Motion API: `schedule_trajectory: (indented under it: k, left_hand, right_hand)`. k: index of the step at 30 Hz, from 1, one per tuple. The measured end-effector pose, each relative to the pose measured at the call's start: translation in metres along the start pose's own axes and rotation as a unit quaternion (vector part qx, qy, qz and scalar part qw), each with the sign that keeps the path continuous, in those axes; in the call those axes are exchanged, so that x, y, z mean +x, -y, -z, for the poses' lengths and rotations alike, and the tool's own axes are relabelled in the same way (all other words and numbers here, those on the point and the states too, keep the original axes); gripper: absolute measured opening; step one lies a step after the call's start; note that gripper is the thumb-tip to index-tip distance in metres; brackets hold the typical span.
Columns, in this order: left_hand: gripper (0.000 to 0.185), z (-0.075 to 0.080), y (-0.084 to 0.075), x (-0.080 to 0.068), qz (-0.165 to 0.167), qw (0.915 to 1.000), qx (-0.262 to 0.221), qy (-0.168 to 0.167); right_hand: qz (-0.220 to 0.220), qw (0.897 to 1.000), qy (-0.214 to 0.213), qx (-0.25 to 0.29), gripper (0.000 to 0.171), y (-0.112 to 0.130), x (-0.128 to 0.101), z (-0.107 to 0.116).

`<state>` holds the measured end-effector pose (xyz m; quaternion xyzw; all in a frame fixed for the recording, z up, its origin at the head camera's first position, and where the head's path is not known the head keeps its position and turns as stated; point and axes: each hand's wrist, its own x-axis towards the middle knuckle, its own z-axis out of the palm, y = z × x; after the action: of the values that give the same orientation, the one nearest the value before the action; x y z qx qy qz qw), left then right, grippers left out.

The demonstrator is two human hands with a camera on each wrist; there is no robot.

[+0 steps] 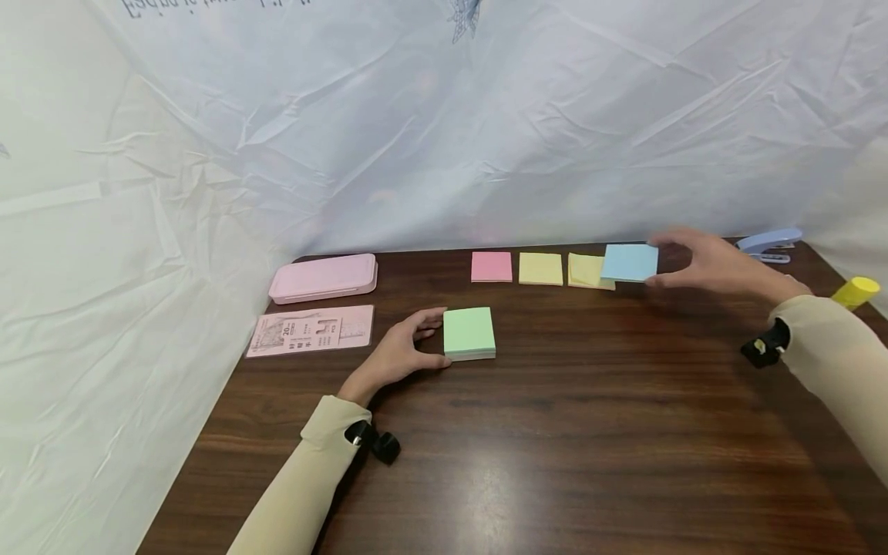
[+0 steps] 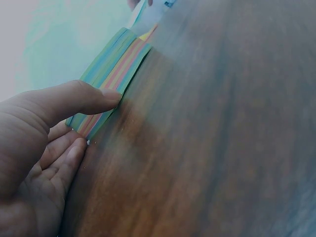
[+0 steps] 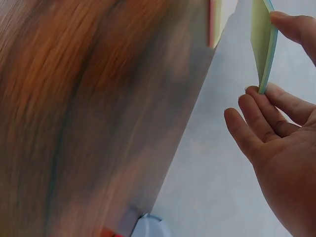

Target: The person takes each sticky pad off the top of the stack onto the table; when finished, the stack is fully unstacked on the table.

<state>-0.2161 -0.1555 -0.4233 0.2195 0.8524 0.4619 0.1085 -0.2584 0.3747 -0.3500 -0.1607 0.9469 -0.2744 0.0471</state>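
My left hand [image 1: 402, 347] grips a thick stack of sticky notes [image 1: 469, 331] by its left side, thumb at the near edge and fingers at the far edge. The stack has a green top, and its side shows green, blue, yellow and pink layers in the left wrist view. At the back right, my right hand [image 1: 714, 266] pinches a thin blue sticky note pad [image 1: 630, 262] between thumb and fingers. That pad [image 3: 266, 49] is held off the table, its underside pale yellow-green. It overlaps a yellow pad [image 1: 585, 271] in the head view.
A pink pad [image 1: 491, 267] and another yellow pad [image 1: 540, 269] lie along the back edge. At left are a pink case [image 1: 323, 277] and a pink packet [image 1: 312, 331]. A blue stapler [image 1: 768, 243] and a yellow-capped object [image 1: 856, 292] sit at right. White sheeting [image 1: 430, 154] hangs behind.
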Motion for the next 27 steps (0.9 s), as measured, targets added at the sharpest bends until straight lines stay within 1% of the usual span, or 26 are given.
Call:
schedule_trajectory:
  k: [3,7,20,22,27]
  left_hand:
    - [0.088,0.000,0.000,0.000,0.000,1.0000,0.002,0.001]
    - [0.089,0.001,-0.001,-0.001,-0.002,1.0000,0.002,0.000]
    - [0.088,0.001,0.002,-0.002,0.002,1.0000,0.001,-0.003]
    - [0.088,0.001,0.002,-0.002,0.001,1.0000,0.001,-0.002]
    - [0.088,0.002,0.002,-0.003,0.000,1.0000,0.000,-0.004]
  right_hand:
    - [-0.001,1.000,0.003,-0.012,0.081,-0.010,-0.001,0.002]
    - [-0.013,1.000,0.010,-0.010,0.081,-0.019,-0.002,0.002]
    - [-0.052,0.998,0.035,-0.018,0.082,-0.030,-0.001,0.001]
    - [-0.057,0.998,0.038,-0.012,0.083,-0.032,-0.001,0.000]
    - [-0.048,0.998,0.042,-0.012,0.081,-0.037,0.003,-0.004]
